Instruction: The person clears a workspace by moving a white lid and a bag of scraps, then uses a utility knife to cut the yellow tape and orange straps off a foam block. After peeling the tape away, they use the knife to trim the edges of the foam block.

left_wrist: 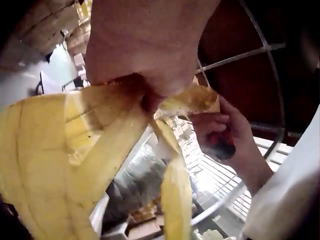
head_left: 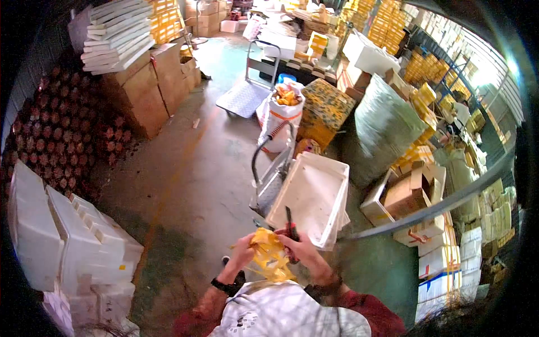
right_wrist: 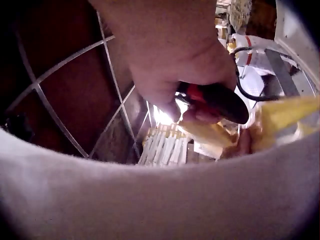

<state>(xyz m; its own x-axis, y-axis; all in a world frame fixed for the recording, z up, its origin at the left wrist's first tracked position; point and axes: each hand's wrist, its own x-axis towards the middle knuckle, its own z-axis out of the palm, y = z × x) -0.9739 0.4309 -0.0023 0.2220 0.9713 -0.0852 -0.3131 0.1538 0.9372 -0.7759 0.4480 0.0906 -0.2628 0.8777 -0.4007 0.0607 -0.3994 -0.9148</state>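
Note:
In front of the white-clad torso, my left hand (head_left: 242,254) grips a crumpled bunch of yellow packing tape (head_left: 272,259). Broad creased strips of the tape (left_wrist: 42,165) hang from those fingers in the left wrist view. My right hand (head_left: 306,253) is close beside it, holding a knife (head_left: 291,231) with a black-and-red handle; its dark, narrow end points up and away from the body. Up close in the right wrist view, the handle (right_wrist: 222,103) lies in the curled fingers, and part of the tape overlaps the fingertips there.
Ahead stands a white foam box (head_left: 309,191) on a hand truck (head_left: 269,182). Beyond it are a white sack (head_left: 275,126) of orange-yellow scraps and a platform cart (head_left: 244,100). White foam boxes (head_left: 84,241) stand at left; an open carton (head_left: 407,196) and stacked boxes line the right.

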